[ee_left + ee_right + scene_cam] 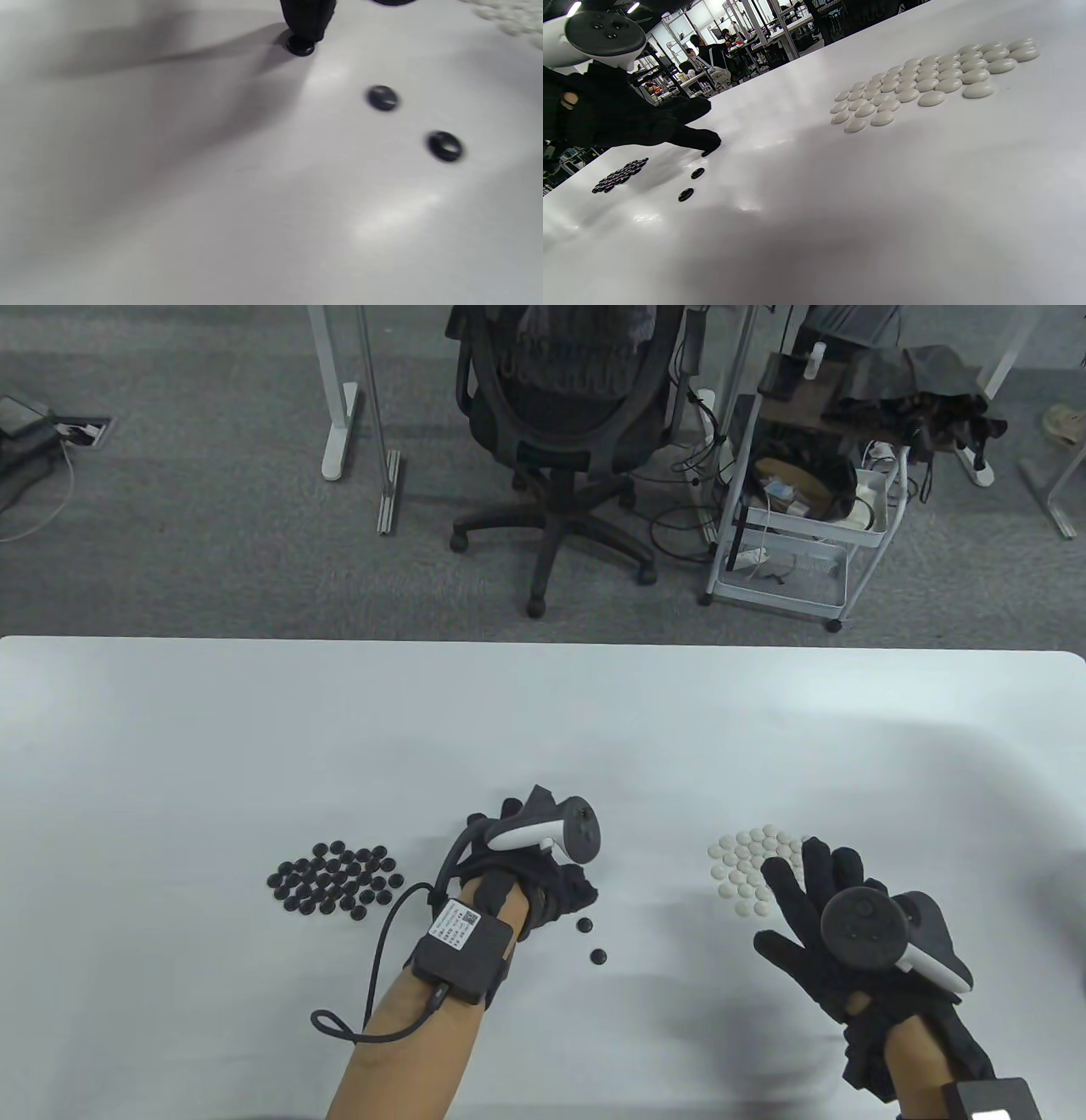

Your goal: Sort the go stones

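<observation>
Left hand: the left hand (pixel 543 869) reaches down mid-desk, one fingertip (pixel 306 19) pressing a black stone (pixel 300 45); whether the fingers curl round it I cannot tell.
Right hand: the right hand (pixel 819 916) hovers flat by the white pile, fingers spread wide, holding nothing.
Loose stones: two more black stones (pixel 584 925) (pixel 599 957) lie apart, just beside the left hand.
Black pile: a black pile (pixel 335 880) sits on the left of the desk (pixel 254 729), well apart from the strays.
White pile: a white pile (pixel 925 80) sits on the right, packed in neat rows.
Progress: nearly sorted, I judge; only three black strays remain.
Doing it well: slide or pinch one stone at a time, keep it low, and set it at the black pile's near edge without scattering others.
Containers: none in view; both colours rest straight on the desk.
</observation>
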Demonstrator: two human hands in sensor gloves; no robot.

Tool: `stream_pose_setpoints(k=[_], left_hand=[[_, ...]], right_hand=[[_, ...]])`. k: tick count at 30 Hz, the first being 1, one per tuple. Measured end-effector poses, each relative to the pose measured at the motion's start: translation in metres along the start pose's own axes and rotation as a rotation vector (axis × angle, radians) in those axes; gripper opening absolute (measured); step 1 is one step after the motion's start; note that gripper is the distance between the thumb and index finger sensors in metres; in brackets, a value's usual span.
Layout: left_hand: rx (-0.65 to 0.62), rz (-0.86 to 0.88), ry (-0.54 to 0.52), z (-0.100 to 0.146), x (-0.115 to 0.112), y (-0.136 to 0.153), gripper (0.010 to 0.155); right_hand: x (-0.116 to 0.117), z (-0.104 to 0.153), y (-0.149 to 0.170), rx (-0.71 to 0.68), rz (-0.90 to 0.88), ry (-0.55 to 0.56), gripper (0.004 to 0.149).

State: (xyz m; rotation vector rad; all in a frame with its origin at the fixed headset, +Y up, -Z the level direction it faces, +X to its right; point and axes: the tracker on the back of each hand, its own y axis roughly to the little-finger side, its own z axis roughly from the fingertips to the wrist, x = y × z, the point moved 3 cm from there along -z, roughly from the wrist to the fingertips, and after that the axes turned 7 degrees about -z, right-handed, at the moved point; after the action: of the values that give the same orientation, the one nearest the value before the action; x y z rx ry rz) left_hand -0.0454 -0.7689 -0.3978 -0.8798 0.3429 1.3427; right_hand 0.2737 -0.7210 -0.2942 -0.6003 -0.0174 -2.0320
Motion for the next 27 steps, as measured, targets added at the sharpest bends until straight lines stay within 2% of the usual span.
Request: stream_pose_setpoints(k=[7, 11, 18, 27], left_hand=[[0.278, 0.122, 0.033, 0.012, -0.004, 0.096, 0.068], [0.347, 0.173, 0.049, 0.021, -0.011, 0.128, 0.069], [0.385, 0.181, 0.057, 0.028, -0.018, 0.144, 0.068], [0.409, 0.159, 0.086, 0.033, -0.020, 0.146, 0.069]], right_hand=[[-0.001, 0.001, -0.001, -0.003, 0.001, 0.005, 0.079], [-0.002, 0.002, -0.001, -0.004, 0.000, 0.007, 0.079], [-0.001, 0.002, -0.001, -0.002, 0.004, -0.003, 0.079], [0.000, 0.002, -0.001, -0.003, 0.004, -0.006, 0.080]])
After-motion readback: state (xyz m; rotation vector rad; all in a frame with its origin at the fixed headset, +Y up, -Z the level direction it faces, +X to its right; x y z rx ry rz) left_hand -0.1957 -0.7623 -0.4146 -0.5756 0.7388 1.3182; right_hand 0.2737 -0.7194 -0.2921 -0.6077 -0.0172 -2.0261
